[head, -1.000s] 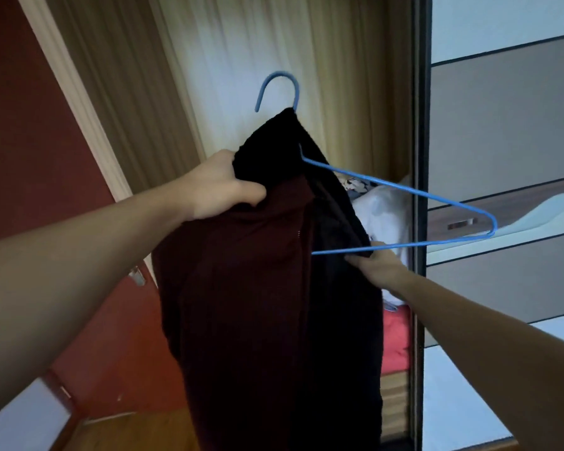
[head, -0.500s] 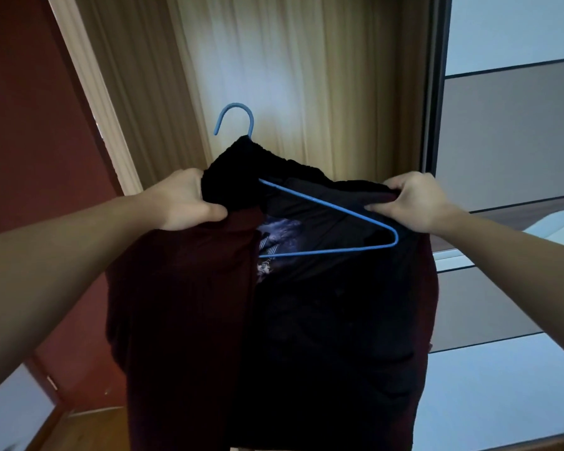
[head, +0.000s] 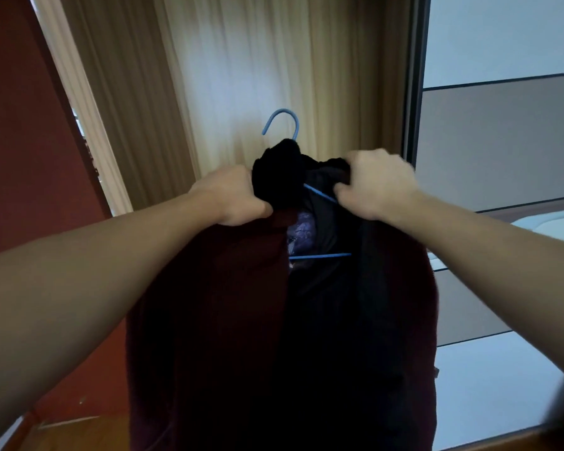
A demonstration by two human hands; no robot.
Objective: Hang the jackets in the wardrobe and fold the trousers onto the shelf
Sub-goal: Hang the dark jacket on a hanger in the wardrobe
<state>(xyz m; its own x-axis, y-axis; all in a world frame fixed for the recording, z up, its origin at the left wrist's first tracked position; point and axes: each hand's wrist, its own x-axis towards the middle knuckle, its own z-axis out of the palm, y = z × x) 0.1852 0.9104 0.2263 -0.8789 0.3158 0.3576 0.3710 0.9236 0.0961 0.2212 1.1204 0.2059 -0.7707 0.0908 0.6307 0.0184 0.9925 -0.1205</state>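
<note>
**Gripping the jacket at its collar, both hands**

Curled fingers of the left hand (head: 233,196) bunch the black collar on the left. Those of the right hand (head: 376,185) clutch the fabric on the right, touching a blue wire arm. Between and below them the dark red jacket (head: 215,320) hangs open on the blue hanger (head: 282,120), whose hook stands above the collar. Farther off are a beige curtain (head: 274,60), a red wall (head: 20,125) at left and a panelled sliding door (head: 502,141) at right.

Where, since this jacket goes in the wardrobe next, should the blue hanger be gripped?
Pinch the blue hanger at its bare neck under the hook, coming from the right: it stands clear above the bunched jacket, and the hook opens leftward.
</note>
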